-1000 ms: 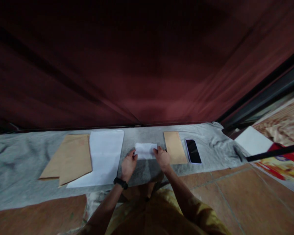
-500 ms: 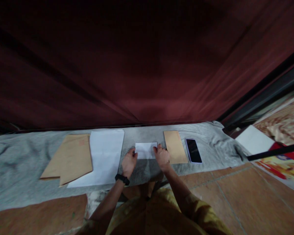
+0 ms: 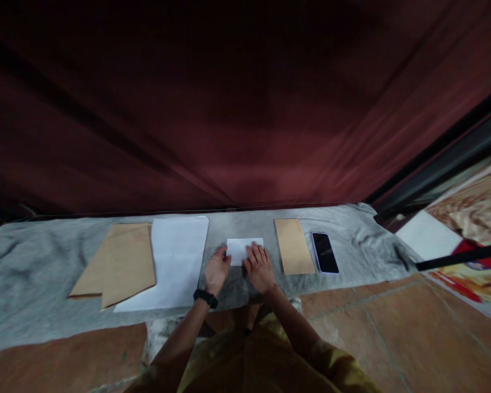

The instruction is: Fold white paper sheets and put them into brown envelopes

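A small folded white paper (image 3: 240,246) lies on a grey cloth (image 3: 41,256) spread over the floor. My right hand (image 3: 260,267) rests flat on its near right part, fingers stretched out. My left hand (image 3: 216,269), with a black band at the wrist, touches the paper's left edge with its fingertips, fingers loosely curved. Neither hand lifts the paper.
Left of the hands lie a large white sheet (image 3: 174,259) and brown envelopes (image 3: 118,263). To the right are a narrow brown envelope (image 3: 293,245) and a dark phone (image 3: 324,252). A dark red curtain (image 3: 229,109) hangs behind. Tiled floor (image 3: 393,333) lies in front, printed material (image 3: 470,278) at far right.
My right hand slid left from the paper's right edge and now lies flat on top of it. My left hand stayed at the left edge.
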Tool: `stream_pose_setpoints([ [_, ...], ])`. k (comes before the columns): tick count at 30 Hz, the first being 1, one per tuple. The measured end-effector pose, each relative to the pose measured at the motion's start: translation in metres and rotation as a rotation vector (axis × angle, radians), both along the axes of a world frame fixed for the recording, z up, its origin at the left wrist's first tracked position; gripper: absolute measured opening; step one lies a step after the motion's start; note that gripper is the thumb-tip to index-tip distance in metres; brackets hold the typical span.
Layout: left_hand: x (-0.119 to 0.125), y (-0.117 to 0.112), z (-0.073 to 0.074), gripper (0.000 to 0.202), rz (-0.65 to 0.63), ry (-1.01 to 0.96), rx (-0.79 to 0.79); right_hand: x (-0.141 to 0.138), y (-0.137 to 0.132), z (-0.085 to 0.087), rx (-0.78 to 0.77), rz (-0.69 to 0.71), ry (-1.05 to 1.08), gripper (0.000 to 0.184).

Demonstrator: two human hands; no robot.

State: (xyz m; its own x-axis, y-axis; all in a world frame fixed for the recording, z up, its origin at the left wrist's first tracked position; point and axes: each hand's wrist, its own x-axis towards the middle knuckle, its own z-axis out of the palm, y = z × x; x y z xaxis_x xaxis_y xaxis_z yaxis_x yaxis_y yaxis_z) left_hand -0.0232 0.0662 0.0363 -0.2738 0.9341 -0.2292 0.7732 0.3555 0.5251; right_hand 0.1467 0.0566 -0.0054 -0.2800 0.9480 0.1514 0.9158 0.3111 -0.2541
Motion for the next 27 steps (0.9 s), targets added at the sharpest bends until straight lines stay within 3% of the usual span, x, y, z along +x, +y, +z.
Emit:
stream_pose_setpoints([
  [11, 0.007, -0.010, -0.003, 0.036, -0.005, 0.131, 0.083, -0.002, -0.002, -0.011, 0.055, -0.034, -0.009, 0.054],
  [18, 0.030, -0.011, -0.024, 0.045, -0.376, 0.162, 0.350, 0.000, -0.001, -0.010, 0.014, -0.018, -0.030, 0.054],
  [21, 0.036, -0.011, -0.037, 0.050, -0.431, 0.163, 0.351, 0.000, -0.001, -0.011, 0.005, -0.008, -0.049, 0.055],
  [27, 0.026, -0.015, -0.052, 0.057, -0.472, 0.241, 0.356, 0.002, 0.000, -0.012, 0.008, -0.023, -0.034, 0.054],
])
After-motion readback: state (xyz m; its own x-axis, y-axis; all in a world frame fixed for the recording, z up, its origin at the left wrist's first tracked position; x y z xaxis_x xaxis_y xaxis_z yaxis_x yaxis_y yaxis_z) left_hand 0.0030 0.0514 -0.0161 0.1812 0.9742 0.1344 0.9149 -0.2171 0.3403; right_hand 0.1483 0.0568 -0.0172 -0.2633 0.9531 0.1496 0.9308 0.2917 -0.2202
